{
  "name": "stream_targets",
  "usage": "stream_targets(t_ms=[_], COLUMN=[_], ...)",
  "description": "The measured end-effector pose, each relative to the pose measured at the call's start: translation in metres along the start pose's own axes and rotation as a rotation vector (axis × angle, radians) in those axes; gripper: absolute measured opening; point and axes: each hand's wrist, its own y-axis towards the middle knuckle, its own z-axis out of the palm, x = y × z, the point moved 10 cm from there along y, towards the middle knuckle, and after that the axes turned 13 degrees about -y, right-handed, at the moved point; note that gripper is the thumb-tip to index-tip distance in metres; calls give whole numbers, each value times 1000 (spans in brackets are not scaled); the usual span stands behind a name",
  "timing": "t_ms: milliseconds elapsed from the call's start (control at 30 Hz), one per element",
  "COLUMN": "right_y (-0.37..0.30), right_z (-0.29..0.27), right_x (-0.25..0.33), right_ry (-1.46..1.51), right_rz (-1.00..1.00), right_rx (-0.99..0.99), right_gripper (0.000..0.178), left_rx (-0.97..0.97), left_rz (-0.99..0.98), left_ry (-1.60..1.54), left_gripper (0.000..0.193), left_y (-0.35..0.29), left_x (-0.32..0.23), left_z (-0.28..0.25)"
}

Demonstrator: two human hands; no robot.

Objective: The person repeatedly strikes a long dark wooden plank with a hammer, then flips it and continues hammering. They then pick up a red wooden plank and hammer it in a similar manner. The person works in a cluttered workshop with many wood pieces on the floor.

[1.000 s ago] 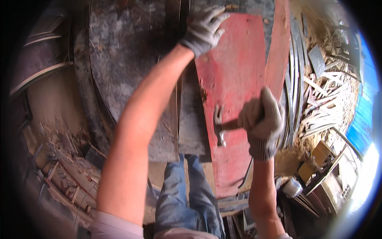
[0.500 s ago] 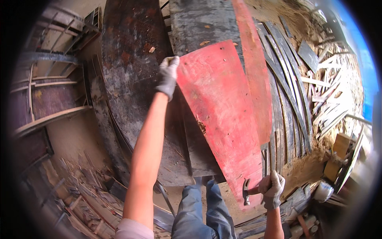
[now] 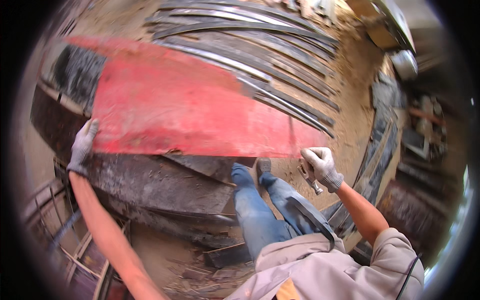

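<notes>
A tapered red board (image 3: 170, 115), scuffed and slightly blurred, lies crosswise in front of me, its narrow end to the right. My left hand (image 3: 84, 142), in a pale knitted glove, grips the board's left near corner. At the narrow right end, my gloved right hand (image 3: 320, 165) is closed around a hammer (image 3: 314, 184). The hammer's metal head hangs below the fist, and most of its handle is hidden. Whether the right fingers also pinch the board's edge I cannot tell. Dark worn boards (image 3: 160, 185) are stacked beneath and on the near side of the red one.
Long dark strips (image 3: 280, 60) lie on sandy ground beyond the board. Dark planks (image 3: 377, 150) and scrap are at the right. Framed panels (image 3: 75, 250) stand lower left, and broken wood bits (image 3: 210, 277) litter the ground by my legs.
My view has turned to the right. The red board, steeply slanted before, now runs nearly level across it. Left hand keeps its corner; the hammer stays in the right hand, its head now lower.
</notes>
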Motion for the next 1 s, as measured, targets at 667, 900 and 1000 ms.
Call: stream_targets(t_ms=[667, 900, 1000], right_y=[-276, -313, -344], right_z=[-320, -336, -344], right_x=[-316, -312, -310], right_ry=[542, 730, 753], right_rz=[-118, -242, -359], right_rx=[-661, -678, -725], right_gripper=[49, 49, 50], left_rx=[-1266, -1227, -1197], left_rz=[530, 585, 605], left_ry=[-2, -12, -33], left_gripper=[72, 71, 71], left_y=[-379, -448, -462], left_x=[-298, -311, -305], left_z=[132, 173, 174])
